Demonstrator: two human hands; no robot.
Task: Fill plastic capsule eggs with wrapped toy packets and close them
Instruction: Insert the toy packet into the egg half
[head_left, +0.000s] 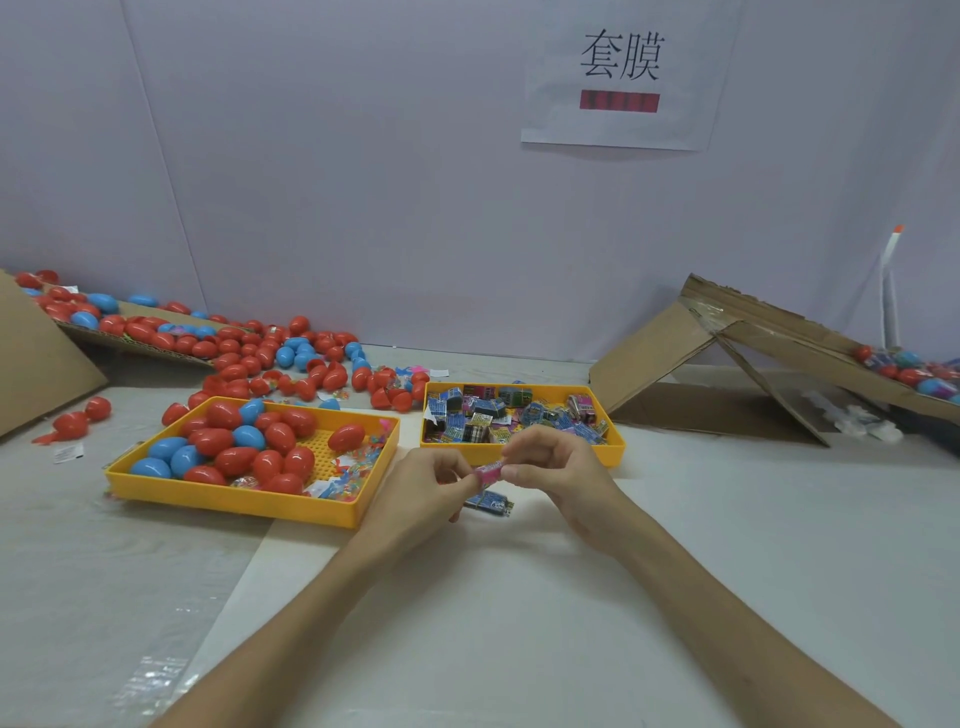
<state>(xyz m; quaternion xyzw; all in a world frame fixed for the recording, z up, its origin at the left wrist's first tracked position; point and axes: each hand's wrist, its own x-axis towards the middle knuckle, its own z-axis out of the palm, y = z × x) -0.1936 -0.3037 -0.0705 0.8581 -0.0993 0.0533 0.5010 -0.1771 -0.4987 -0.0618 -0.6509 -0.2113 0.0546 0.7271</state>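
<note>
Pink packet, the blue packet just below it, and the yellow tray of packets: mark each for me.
pink packet (488, 472), head view, its exposed middle.
blue packet (492, 503), head view, its printed top face.
yellow tray of packets (614, 453), head view, near right corner wall.

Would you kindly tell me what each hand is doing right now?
Left hand: pinching one end of the pink packet.
Right hand: pinching its other end.

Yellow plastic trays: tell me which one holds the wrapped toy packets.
The right-hand yellow plastic tray, just beyond the right hand, filled with small wrapped toy packets. The left yellow tray holds red and blue plastic capsule eggs instead.
</note>
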